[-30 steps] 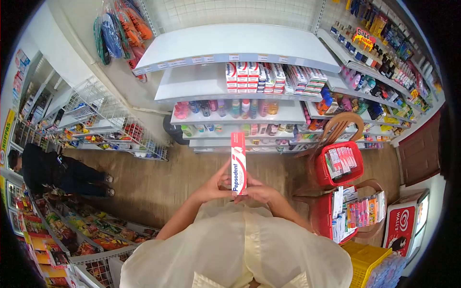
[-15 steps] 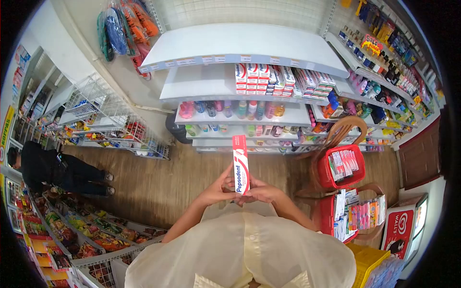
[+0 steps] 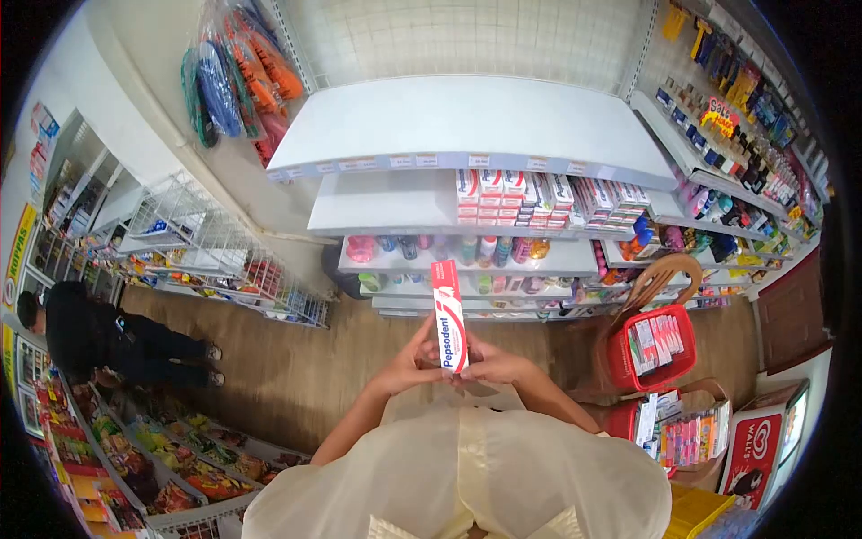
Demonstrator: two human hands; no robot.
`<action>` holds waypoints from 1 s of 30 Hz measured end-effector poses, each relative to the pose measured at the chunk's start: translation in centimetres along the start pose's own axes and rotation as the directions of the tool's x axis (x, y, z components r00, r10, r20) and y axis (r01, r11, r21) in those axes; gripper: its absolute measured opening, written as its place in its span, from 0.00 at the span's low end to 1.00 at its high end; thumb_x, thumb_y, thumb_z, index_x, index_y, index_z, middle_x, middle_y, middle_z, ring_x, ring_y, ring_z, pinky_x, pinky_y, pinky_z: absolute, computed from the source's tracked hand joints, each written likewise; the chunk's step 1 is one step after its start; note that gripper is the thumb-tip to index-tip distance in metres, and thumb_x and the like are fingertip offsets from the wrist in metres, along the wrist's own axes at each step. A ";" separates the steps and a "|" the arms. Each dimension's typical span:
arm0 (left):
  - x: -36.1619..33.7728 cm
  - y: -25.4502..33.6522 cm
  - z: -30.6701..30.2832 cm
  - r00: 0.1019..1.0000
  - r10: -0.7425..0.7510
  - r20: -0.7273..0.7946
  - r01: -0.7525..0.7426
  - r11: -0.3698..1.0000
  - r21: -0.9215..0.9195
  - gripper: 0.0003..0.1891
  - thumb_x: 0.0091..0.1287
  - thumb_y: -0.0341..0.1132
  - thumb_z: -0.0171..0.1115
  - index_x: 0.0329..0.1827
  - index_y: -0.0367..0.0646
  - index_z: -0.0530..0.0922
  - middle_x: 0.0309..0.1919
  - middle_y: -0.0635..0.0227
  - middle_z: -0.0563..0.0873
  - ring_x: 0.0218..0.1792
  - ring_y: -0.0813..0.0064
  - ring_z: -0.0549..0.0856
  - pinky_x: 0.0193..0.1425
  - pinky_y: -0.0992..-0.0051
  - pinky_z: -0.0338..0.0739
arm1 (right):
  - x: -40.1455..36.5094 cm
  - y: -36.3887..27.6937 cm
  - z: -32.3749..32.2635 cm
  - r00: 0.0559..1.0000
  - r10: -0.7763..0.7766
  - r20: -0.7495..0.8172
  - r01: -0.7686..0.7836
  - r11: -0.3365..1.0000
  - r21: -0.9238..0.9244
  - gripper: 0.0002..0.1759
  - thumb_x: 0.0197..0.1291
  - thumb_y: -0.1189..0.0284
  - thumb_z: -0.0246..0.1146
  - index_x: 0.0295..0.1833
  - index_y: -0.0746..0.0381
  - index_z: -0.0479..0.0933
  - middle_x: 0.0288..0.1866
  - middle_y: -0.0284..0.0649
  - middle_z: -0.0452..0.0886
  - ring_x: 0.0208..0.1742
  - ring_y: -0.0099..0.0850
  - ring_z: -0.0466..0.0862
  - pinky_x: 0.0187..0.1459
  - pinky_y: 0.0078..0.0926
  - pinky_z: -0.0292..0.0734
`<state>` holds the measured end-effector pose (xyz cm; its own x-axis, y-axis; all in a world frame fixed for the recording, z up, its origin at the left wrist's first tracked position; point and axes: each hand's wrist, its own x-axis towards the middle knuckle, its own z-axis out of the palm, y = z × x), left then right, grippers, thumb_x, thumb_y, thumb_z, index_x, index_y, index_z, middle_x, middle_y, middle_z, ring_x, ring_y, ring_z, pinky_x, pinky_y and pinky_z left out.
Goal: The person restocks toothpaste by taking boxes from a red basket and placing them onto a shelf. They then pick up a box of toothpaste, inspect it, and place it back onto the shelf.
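A red and white Pepsodent toothpaste box (image 3: 449, 316) stands lengthwise in front of my body, its printed face towards me. At its lower left side, my left hand (image 3: 410, 364) is closed on it. My right hand (image 3: 494, 363) grips the lower right edge, thumb against the box. Fingers behind the box are partly hidden. Ahead, stacked toothpaste boxes (image 3: 492, 199) fill the middle and right part of the second shelf (image 3: 377, 205). Above it, the top shelf (image 3: 476, 121) bears only price labels along its front edge.
Bottles line a lower shelf (image 3: 422, 260). To my right, a red basket (image 3: 687, 364) of boxes rests on a wooden chair (image 3: 669, 269), with more boxes (image 3: 687, 436) nearer me. A person (image 3: 108, 337) in dark clothes stands at left beside snack racks (image 3: 193, 454).
My view has tilted up slightly, so the shelves sit lower in the picture. Both hands still hold the toothpaste box, which leans slightly more to the left.
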<state>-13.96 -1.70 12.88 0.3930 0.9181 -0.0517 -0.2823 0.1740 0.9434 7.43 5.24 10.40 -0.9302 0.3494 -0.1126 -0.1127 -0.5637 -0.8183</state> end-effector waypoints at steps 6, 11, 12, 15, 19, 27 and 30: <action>4.3 2.4 -3.3 1.000 0.027 -0.004 -0.026 0.997 0.072 0.59 0.59 0.22 0.71 0.82 0.56 0.33 0.62 0.57 0.78 0.56 0.70 0.81 0.54 0.64 0.82 | 3.5 -3.2 -3.1 0.999 -0.045 0.000 0.045 0.999 0.004 0.57 0.56 0.70 0.70 0.81 0.53 0.37 0.67 0.44 0.71 0.55 0.32 0.80 0.53 0.35 0.79; 7.0 4.4 -4.4 0.999 0.002 -0.054 -0.001 1.000 0.028 0.59 0.58 0.22 0.71 0.82 0.56 0.34 0.59 0.60 0.79 0.54 0.70 0.82 0.53 0.64 0.82 | 5.3 -7.2 -4.7 0.998 -0.051 0.026 0.052 0.998 -0.024 0.56 0.57 0.70 0.69 0.81 0.56 0.37 0.70 0.47 0.67 0.62 0.34 0.76 0.55 0.37 0.78; 7.5 4.6 -4.6 0.997 -0.004 -0.082 0.005 1.000 0.012 0.59 0.58 0.22 0.71 0.82 0.57 0.34 0.59 0.59 0.80 0.54 0.69 0.82 0.53 0.64 0.83 | 5.5 -8.0 -5.1 0.999 0.000 0.037 0.002 0.999 -0.053 0.55 0.57 0.71 0.68 0.81 0.56 0.37 0.73 0.49 0.63 0.69 0.37 0.71 0.57 0.40 0.77; 9.0 5.5 -5.1 0.998 0.006 -0.063 -0.008 1.000 -0.030 0.59 0.58 0.21 0.71 0.82 0.56 0.34 0.59 0.59 0.80 0.55 0.69 0.82 0.54 0.64 0.82 | 6.4 -9.7 -5.8 0.995 -0.061 0.076 0.064 0.997 -0.050 0.55 0.58 0.70 0.68 0.81 0.56 0.37 0.73 0.52 0.63 0.65 0.36 0.74 0.55 0.41 0.77; 11.1 6.5 -5.8 0.996 -0.008 -0.083 0.007 1.000 -0.005 0.59 0.58 0.20 0.71 0.82 0.56 0.34 0.59 0.59 0.79 0.55 0.69 0.81 0.55 0.63 0.82 | 7.3 -11.5 -7.1 0.992 -0.073 0.099 0.078 0.996 -0.049 0.59 0.56 0.69 0.70 0.81 0.56 0.34 0.69 0.47 0.67 0.60 0.34 0.78 0.55 0.36 0.77; 14.9 8.5 -6.7 0.998 0.029 -0.058 -0.026 0.998 0.049 0.59 0.57 0.21 0.72 0.82 0.54 0.36 0.67 0.57 0.72 0.63 0.68 0.77 0.65 0.65 0.76 | 8.1 -15.1 -8.8 0.996 -0.065 0.062 0.069 0.996 -0.062 0.61 0.56 0.68 0.70 0.81 0.56 0.31 0.69 0.45 0.65 0.58 0.34 0.78 0.55 0.36 0.77; 15.9 9.3 -6.5 0.998 -0.007 -0.058 0.006 1.000 -0.018 0.58 0.57 0.22 0.72 0.82 0.53 0.37 0.68 0.57 0.72 0.65 0.69 0.75 0.68 0.65 0.73 | 8.0 -16.3 -9.5 0.996 -0.059 0.073 0.064 0.996 -0.066 0.59 0.57 0.68 0.68 0.81 0.55 0.31 0.68 0.45 0.66 0.58 0.34 0.78 0.54 0.35 0.78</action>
<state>-16.00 16.86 18.75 0.3437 0.9359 -0.0775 -0.2960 0.1863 0.9369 5.11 24.32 17.52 -0.9449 0.3266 -0.0227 -0.1486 -0.4899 -0.8590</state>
